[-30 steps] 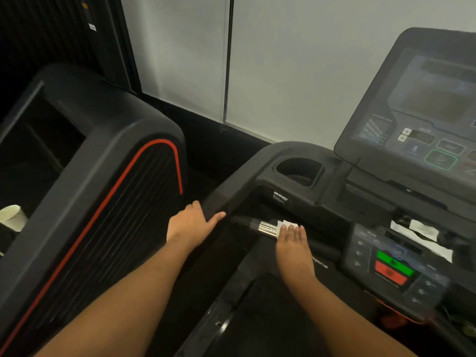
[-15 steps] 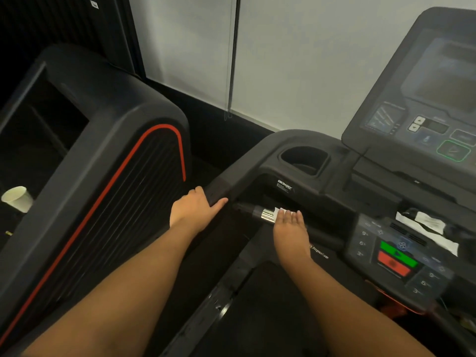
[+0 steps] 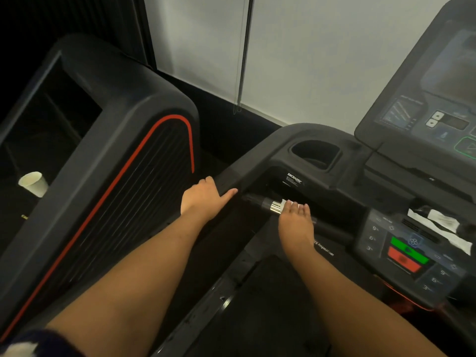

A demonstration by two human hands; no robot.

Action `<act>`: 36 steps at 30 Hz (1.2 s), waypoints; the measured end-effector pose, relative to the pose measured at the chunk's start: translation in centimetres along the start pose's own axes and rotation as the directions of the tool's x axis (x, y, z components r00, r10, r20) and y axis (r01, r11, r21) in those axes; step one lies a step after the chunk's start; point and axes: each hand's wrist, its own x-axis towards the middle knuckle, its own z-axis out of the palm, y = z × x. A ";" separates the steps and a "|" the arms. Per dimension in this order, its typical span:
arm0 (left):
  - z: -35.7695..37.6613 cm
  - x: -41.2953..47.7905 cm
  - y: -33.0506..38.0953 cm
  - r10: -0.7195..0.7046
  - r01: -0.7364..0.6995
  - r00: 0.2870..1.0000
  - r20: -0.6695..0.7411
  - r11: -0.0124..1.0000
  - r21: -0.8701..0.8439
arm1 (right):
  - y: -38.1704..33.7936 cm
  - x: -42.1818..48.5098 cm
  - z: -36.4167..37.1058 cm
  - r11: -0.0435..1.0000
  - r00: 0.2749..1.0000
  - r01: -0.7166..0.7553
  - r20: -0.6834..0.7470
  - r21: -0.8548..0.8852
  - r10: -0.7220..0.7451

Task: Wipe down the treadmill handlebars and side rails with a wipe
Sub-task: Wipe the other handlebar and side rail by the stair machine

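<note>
Item: treadmill belt [image 3: 270,310], dark, nearest the viewer, with a scuffed edge strip on its left.

Item: right hand [image 3: 296,224], palm down, fingers straight and together, pressing a white wipe [image 3: 285,203] onto the front handlebar [image 3: 273,206]. Only a corner of the wipe shows past the fingertips, beside the bar's bright metal sensor band.

Item: left hand [image 3: 203,199], draped on the left side rail [image 3: 233,180], fingers bent over its far edge, thumb lying straight along the top (apparently a brace, not a wiping hand).

Handling note: a flat press cleans only the top of a round bar. Judged best: wrap the wipe round the bar and draw it along the full length, including the sensor band and the underside, then move on to the side rail under the left hand.

Item: keypad [image 3: 407,253], green and red buttons, right of the bar; crumpled white paper [image 3: 443,222] lies just beyond it.

Item: cup holder [image 3: 315,154], moulded and dark, its bottom in shadow.

Item: console screen [image 3: 438,86], tilted, dim.

Item: neighbouring machine [image 3: 116,176], black with a red trim line, left; a paper cup [image 3: 33,182] sits in its recess.

Item: wall [image 3: 309,60], pale, with a dark skirting. Lighting low.
</note>
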 end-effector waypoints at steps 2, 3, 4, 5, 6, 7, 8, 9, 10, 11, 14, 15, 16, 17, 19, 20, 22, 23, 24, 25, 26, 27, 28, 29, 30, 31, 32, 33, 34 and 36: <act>-0.1 0.0 0.0 0.003 -0.003 1.000 0.007 1.000 -0.002 | -0.4 -0.7 0.7 1.000 1.000 0.006 0.014 -0.022 -0.006; -0.2 -0.1 0.1 0.004 -0.004 1.000 0.012 1.000 -0.001 | -0.5 -0.9 1.1 0.999 1.000 0.019 0.019 -0.036 -0.018; -0.2 -0.1 0.1 0.003 -0.003 1.000 0.018 1.000 0.003 | -0.4 -1.0 1.3 0.998 0.999 0.032 0.017 -0.045 -0.031; -0.2 0.0 0.1 0.002 -0.002 1.000 0.022 1.000 0.012 | -0.3 -0.7 1.4 0.998 0.999 0.041 0.016 -0.053 -0.040; -0.2 0.0 0.1 0.002 -0.003 1.000 0.025 1.000 0.022 | -0.2 -0.3 1.2 0.998 0.999 0.045 0.019 -0.054 -0.044; -0.1 0.0 0.1 0.001 -0.002 1.000 0.025 1.000 0.027 | -0.3 0.1 0.9 0.998 0.999 0.041 0.026 -0.051 -0.040; -0.1 0.0 0.0 -0.002 0.001 1.000 0.024 1.000 0.026 | -0.4 0.5 0.6 0.999 0.999 0.029 0.033 -0.044 -0.028; 0.0 0.0 0.0 -0.006 0.005 1.000 0.022 1.000 0.023 | -0.7 0.8 0.4 0.999 0.999 0.014 0.034 -0.038 -0.013; 0.0 0.1 0.0 -0.009 0.009 1.000 0.021 1.000 0.020 | -1.0 0.8 0.4 0.999 0.999 0.002 0.036 -0.032 0.000; 0.0 0.1 0.0 -0.012 0.012 1.000 0.021 1.000 0.017 | -1.3 0.6 0.6 1.000 0.999 -0.002 0.041 -0.028 0.003; -0.1 0.0 0.0 -0.006 0.006 1.000 0.019 1.000 0.013 | -1.5 -0.2 1.6 0.998 0.997 0.030 0.072 -0.059 -0.026; -0.1 0.0 0.1 -0.003 0.003 1.000 0.016 1.000 0.014 | -1.5 -0.1 1.8 0.997 0.997 0.038 0.073 -0.071 -0.033; -0.2 0.0 0.0 -0.002 0.002 1.000 0.013 1.000 0.018 | -1.4 0.3 1.7 0.996 0.997 0.037 0.073 -0.078 -0.032; -0.2 0.0 0.0 -0.001 0.001 1.000 0.012 1.000 0.024 | -1.4 0.7 1.5 0.996 0.997 0.028 0.076 -0.081 -0.022; -0.1 0.1 -0.1 -0.003 0.002 1.000 0.011 1.000 0.031 | -1.8 1.3 1.1 0.998 0.995 -0.002 0.096 -0.067 0.009; 0.0 0.1 -0.1 -0.002 0.002 1.000 0.011 0.999 0.032 | -2.1 1.3 1.0 0.998 0.995 -0.014 0.096 -0.059 0.019; 0.0 0.0 0.0 -0.003 0.003 1.000 0.020 0.999 0.034 | -2.7 0.3 1.2 0.997 0.998 -0.011 0.063 -0.078 0.016; -0.1 0.0 0.0 -0.003 0.002 1.000 0.024 0.999 0.034 | -3.0 -0.4 1.5 0.995 0.999 -0.001 0.047 -0.103 0.006; -0.1 0.0 0.0 -0.001 0.001 1.000 0.024 0.999 0.034 | -3.2 -1.2 1.7 0.991 0.999 0.013 0.045 -0.136 -0.007; -0.1 0.0 0.0 0.001 -0.001 1.000 0.023 0.999 0.032 | -3.3 -1.9 2.0 0.985 0.999 0.029 0.048 -0.170 -0.022; 0.0 0.1 0.0 0.003 -0.004 1.000 0.021 1.000 0.031 | -3.4 -2.2 2.4 0.979 0.998 0.044 0.046 -0.197 -0.036; 0.0 0.1 -0.1 0.004 -0.005 1.000 0.020 0.999 0.032 | -3.3 -2.1 2.6 0.975 0.998 0.053 0.033 -0.214 -0.047; 0.1 0.2 -0.1 0.003 -0.003 1.000 0.021 0.999 0.034 | -3.3 -1.6 2.6 0.975 0.999 0.052 0.011 -0.216 -0.051; 0.2 0.2 -0.1 -0.001 0.000 1.000 0.020 0.999 0.034 | -3.2 -1.0 2.4 0.978 0.999 0.046 -0.007 -0.203 -0.049; 0.2 0.3 -0.1 -0.003 0.002 1.000 0.020 0.999 0.036 | -3.1 -0.3 2.1 0.984 0.999 0.035 -0.017 -0.176 -0.038; 0.3 0.3 -0.1 -0.003 0.002 1.000 0.021 0.999 0.041 | -3.0 0.2 1.7 0.990 1.000 0.019 -0.015 -0.143 -0.021; 0.3 0.2 -0.1 -0.002 0.001 1.000 0.021 0.999 0.045 | -3.2 0.4 1.5 0.993 1.000 0.004 -0.004 -0.114 -0.004; 0.2 0.2 0.0 -0.001 0.000 1.000 0.021 0.999 0.044 | -3.4 0.2 1.4 0.995 1.000 -0.009 0.013 -0.097 0.010; 0.2 0.2 0.0 0.001 -0.001 1.000 0.018 0.999 0.040 | -3.7 -0.3 1.5 0.996 0.999 -0.017 0.027 -0.089 0.020; 0.2 0.2 -0.1 0.003 -0.003 1.000 0.009 0.999 0.035 | -4.4 -1.6 2.3 0.996 0.999 -0.018 0.038 -0.088 0.021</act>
